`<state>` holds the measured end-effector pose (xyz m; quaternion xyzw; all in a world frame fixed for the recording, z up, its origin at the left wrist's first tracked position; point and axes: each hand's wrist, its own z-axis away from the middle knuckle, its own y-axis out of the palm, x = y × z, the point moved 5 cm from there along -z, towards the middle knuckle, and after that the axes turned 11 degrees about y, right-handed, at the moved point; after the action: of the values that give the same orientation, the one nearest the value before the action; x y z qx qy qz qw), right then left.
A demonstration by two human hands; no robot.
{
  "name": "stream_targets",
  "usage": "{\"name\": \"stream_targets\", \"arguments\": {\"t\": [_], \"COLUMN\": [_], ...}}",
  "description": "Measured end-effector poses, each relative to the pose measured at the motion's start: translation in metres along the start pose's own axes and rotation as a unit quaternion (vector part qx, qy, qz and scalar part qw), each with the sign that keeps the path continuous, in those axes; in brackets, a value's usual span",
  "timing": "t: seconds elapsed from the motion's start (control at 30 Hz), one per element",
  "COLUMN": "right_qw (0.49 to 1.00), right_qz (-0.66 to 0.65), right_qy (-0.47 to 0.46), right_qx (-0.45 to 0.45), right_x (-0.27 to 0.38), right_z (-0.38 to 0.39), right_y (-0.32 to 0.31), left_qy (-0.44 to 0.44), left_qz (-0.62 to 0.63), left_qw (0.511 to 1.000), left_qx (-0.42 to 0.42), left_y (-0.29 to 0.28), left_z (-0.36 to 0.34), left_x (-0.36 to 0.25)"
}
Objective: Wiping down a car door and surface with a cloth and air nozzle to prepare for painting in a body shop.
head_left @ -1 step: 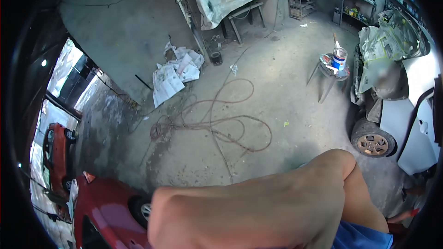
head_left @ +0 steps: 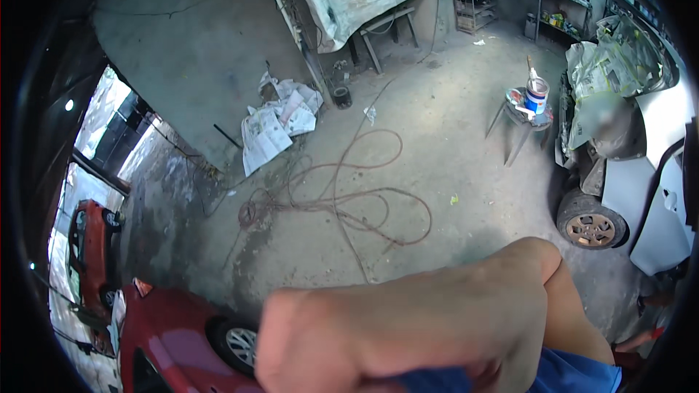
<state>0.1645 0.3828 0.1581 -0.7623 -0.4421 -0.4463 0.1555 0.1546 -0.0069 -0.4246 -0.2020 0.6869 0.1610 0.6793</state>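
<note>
My right arm lies bent across the lower part of the head view, very close, with the elbow at the right and the blue sleeve below it. At its left end my right hand appears large and smeared. Its fingers run off the lower edge, so neither their pose nor anything in them can be made out. The hand overlaps the front wheel of a dark red car in the picture. A strip of blue cloth shows beneath the forearm. My left hand is out of sight.
A reddish hose lies looped on the concrete floor. Crumpled paper sheets rest by the wall. At the right, a paint can stands on a stool near a partly covered car. Part of another person shows lower right.
My right hand has shifted a little to the right, uncovering more of the red car's wheel and the blue cloth below the forearm. The whole view has moved slightly.
</note>
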Motion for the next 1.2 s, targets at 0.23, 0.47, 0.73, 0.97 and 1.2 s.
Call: {"name": "stream_targets", "arguments": {"t": [0.23, 0.47, 0.73, 0.97, 1.2], "right_qw": [0.909, 0.918, 0.868, 0.834, 0.781], "right_qz": [0.189, 0.198, -0.075, -0.230, -0.310], "right_qy": [0.294, 0.320, 0.434, 0.386, 0.227], "right_qx": [-0.227, -0.129, -0.228, -0.321, -0.492], "right_x": [-0.205, -0.501, -0.484, -0.354, -0.272], "right_z": [0.029, 0.061, 0.025, 0.065, 0.177], "right_y": [-0.193, -0.299, -0.534, -0.750, -0.915], "left_qy": [-0.049, -0.023, -0.009, 0.246, 0.200], "left_qz": [0.014, -0.030, -0.070, -0.313, -0.268], "left_qw": [0.998, 0.996, 0.977, 0.901, 0.935], "left_qx": [0.031, 0.083, 0.201, 0.172, 0.121], "left_y": [0.120, 0.299, 0.485, 0.604, 0.752], "left_z": [-0.092, -0.202, -0.329, -0.442, -0.554], "left_x": [-0.080, -0.134, -0.134, -0.206, -0.274]}}
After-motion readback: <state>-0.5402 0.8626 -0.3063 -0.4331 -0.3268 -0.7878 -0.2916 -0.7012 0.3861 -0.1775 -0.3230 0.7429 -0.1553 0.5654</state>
